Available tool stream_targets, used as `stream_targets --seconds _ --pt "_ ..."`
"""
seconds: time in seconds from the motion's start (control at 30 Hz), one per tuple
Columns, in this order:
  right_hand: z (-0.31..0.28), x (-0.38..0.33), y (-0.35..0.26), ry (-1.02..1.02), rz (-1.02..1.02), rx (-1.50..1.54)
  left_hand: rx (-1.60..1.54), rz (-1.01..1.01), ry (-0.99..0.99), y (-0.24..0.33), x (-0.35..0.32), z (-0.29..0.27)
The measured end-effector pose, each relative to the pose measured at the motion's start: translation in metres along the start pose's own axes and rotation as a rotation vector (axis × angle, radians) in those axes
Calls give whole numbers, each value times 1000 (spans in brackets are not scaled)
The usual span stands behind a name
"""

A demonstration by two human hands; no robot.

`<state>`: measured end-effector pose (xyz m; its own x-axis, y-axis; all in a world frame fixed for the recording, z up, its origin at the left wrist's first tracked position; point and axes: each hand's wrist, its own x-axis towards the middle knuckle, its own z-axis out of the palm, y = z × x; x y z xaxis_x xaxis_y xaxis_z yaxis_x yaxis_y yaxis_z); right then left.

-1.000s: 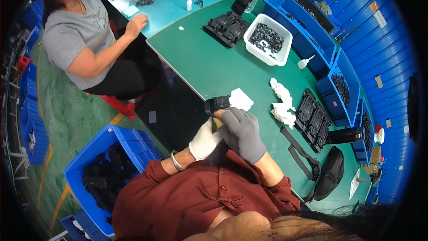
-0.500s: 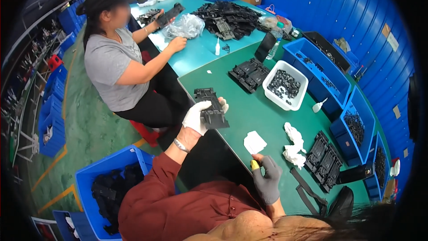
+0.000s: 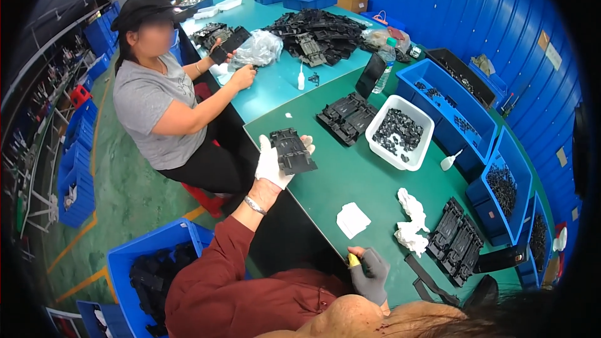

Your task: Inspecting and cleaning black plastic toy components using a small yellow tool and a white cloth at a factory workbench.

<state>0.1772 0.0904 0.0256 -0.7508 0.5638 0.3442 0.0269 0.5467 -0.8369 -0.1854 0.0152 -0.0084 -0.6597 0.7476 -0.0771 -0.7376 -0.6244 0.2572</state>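
Note:
My left hand point(image 3: 273, 166), in a white glove, grips a flat black plastic molded part point(image 3: 292, 150) out past the table's near-left edge. Its thumb lies along the part's left side and fingertips show at the far side. My right hand point(image 3: 369, 273), in a grey glove with a yellow-covered fingertip, is curled at the table's near edge. Whatever its fingers hold, if anything, is hidden. Just beyond it lies a small stack of white paper pieces point(image 3: 353, 220), apart from the hand. A crumpled white cloth point(image 3: 411, 220) and joined black molded parts point(image 3: 456, 241) lie to its right.
A white bin point(image 3: 400, 158) of small black pieces stands mid-table beside another black molded part point(image 3: 346, 117). Blue bins point(image 3: 494, 209) line the right edge. A co-worker point(image 3: 164, 97) handles black parts at far left, near a large black pile point(image 3: 313, 34). A blue crate point(image 3: 116, 263) stands at lower left.
The black part in my left hand has tilted, turning its flat face more upward. My right hand has drawn back a little from the white paper pieces. The view has shifted slightly.

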Motion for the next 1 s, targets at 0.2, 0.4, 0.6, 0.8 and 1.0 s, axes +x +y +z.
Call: stream_targets --seconds 0.2,0.4,0.6,0.8,1.0 --pt "-2 -6 13 37 3 19 -1 9 -12 2 16 9" --pt "-1 -11 19 36 65 28 40 -3 -10 9 24 7" --pt "0 -14 25 69 93 41 141 60 -99 12 10 -16" --pt "0 -15 25 53 113 40 58 50 -118 15 8 -28" --pt "-1 -12 21 44 116 6 40 79 1 16 13 -43"
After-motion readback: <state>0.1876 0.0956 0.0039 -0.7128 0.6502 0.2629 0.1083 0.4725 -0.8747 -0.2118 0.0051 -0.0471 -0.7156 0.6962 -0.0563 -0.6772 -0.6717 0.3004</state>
